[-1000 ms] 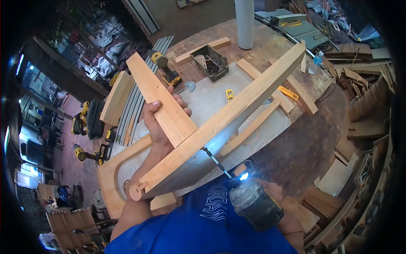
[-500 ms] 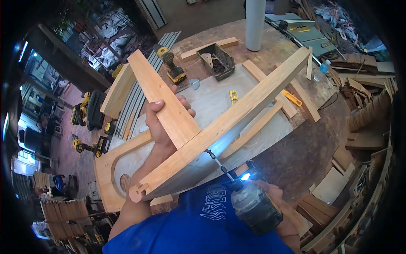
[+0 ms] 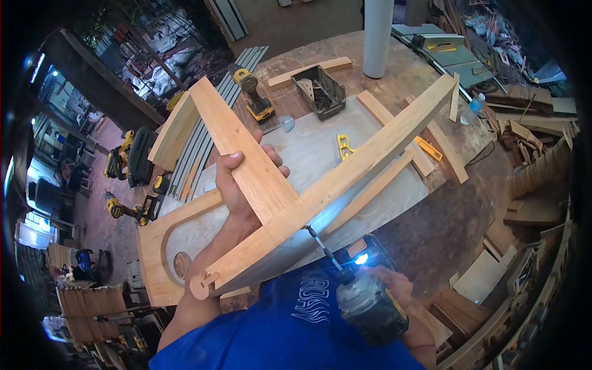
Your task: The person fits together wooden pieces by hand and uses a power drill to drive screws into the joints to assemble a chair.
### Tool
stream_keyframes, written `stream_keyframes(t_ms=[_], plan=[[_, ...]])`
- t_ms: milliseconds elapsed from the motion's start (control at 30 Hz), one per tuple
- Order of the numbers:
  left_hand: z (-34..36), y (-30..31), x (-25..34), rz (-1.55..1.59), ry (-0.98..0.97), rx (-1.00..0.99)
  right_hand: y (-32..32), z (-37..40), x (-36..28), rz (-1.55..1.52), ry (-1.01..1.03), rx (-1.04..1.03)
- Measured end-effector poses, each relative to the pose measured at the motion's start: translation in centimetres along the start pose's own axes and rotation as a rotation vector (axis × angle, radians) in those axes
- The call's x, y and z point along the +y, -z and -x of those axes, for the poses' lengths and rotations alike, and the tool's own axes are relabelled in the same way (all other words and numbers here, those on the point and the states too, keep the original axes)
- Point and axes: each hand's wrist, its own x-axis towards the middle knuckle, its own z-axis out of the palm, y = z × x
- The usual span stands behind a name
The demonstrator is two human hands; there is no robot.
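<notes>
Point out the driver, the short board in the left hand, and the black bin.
Driver [image 3: 369,308], head view: main body.
Short board [image 3: 254,163], head view: middle of its broad face.
Black bin [image 3: 332,110], head view: near outer wall.

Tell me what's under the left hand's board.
The left hand reaches under the board; its fingertips show past the right edge, the thumb on top. The palm and whatever lies directly below are covered.
</notes>
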Motion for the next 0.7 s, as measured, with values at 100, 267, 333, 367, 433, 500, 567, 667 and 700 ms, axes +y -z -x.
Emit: stream_keyframes(t_ms=[100,267,333,367,433,500,567,667,700], plan=[[0.3,-0.3,0.1,-0.058,-0.017,0.007,0.2,-0.3,-0.4,0.019,-0.008,-0.003],[0.9,-0.2,0.0,-0.054,-0.007,0.001,-0.2,0.2,-1.2,0.088,-0.202,0.009],[0.7,-0.5,0.3,0.003,0.007,-0.015,-0.7,-0.2,-2.0,0.301,-0.319,-0.039],[0.9,-1.1,0.4,0.052,-0.002,0.009,-0.9,-0.5,-2.5,0.419,-0.36,-0.065],[1.3,-2.3,0.1,0.153,0.002,0.05,-1.5,-0.8,-3.4,0.581,-0.387,-0.066],[1.7,-1.8,-0.1,0.165,0.082,0.045,-1.2,-0.1,-2.5,0.498,-0.39,0.001],[1.7,-1.7,0.3,0.105,0.108,0.057,-1.3,0.3,-2.3,0.399,-0.438,0.04],[1.6,-2.0,0.3,-0.034,0.103,0.065,-1.6,-1.4,-4.7,0.454,-0.578,-0.013],[1.5,-2.0,0.4,-0.055,0.097,0.056,-1.3,-0.7,-3.8,0.484,-0.59,-0.056]])
